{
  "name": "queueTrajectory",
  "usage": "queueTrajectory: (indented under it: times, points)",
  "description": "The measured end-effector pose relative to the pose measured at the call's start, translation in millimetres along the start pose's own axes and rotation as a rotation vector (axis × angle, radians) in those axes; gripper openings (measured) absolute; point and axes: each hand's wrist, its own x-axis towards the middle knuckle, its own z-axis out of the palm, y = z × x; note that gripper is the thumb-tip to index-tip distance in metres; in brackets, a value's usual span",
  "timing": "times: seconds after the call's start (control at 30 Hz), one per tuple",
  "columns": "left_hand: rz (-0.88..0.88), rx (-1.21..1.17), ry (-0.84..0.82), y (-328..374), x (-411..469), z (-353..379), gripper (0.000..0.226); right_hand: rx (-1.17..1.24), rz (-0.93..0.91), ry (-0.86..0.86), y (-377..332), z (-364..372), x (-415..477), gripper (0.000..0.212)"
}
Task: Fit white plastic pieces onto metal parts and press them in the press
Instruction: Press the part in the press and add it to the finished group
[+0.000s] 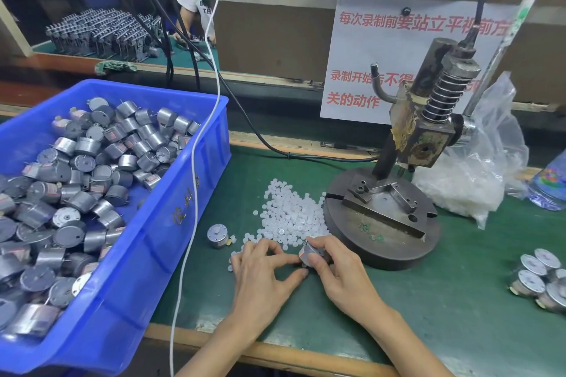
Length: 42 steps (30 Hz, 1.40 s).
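My right hand (332,266) grips a small round metal motor (307,254) just in front of the press base. The fingertips of my left hand (263,266) meet at the motor's left face; a white piece between them cannot be made out. A heap of small white plastic pieces (289,214) lies on the green mat right behind both hands. One loose motor (218,235) stands left of the heap. The hand press (398,193) stands behind my right hand, with nothing in its fixture.
A blue bin (196,193) full of metal motors fills the left side. Several motors (542,278) lie grouped at the right edge. A clear bag of white pieces (465,187) sits behind the press. A white cable (196,193) hangs over the bin's corner.
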Motion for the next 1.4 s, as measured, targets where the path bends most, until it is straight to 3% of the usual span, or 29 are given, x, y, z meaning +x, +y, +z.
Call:
queueTrajectory:
  times: [0.23, 0.47, 0.6, 1.0, 1.2, 1.4]
  points:
    - [-0.013, -0.003, 0.019, 1.1, 2.1, 2.1, 0.004, 0.022, 0.015, 0.035, 0.9, 2.0, -1.4, 0.013]
    - [-0.008, 0.020, -0.019, -0.2, 1.8, 3.3, 0.013, 0.143, 0.116, 0.120, 2.1, -2.0, -2.3, 0.019]
    - [-0.008, 0.016, -0.021, -1.0, 2.5, 3.8, 0.014, 0.142, 0.113, 0.084, 1.2, -0.7, -1.6, 0.010]
    - [-0.011, -0.016, 0.013, -2.0, 4.5, 8.3, 0.006, -0.264, -0.183, -0.007, -1.5, -0.4, -2.9, 0.023]
    - [0.027, -0.093, -0.004, -3.8, 0.7, 8.0, 0.040, -0.337, -0.221, -0.025, -3.0, 1.7, -3.2, 0.027]
    - [0.113, -0.147, -0.040, 2.4, -2.0, 3.9, 0.047, -0.349, -0.215, -0.070, -2.7, 3.1, -4.5, 0.026]
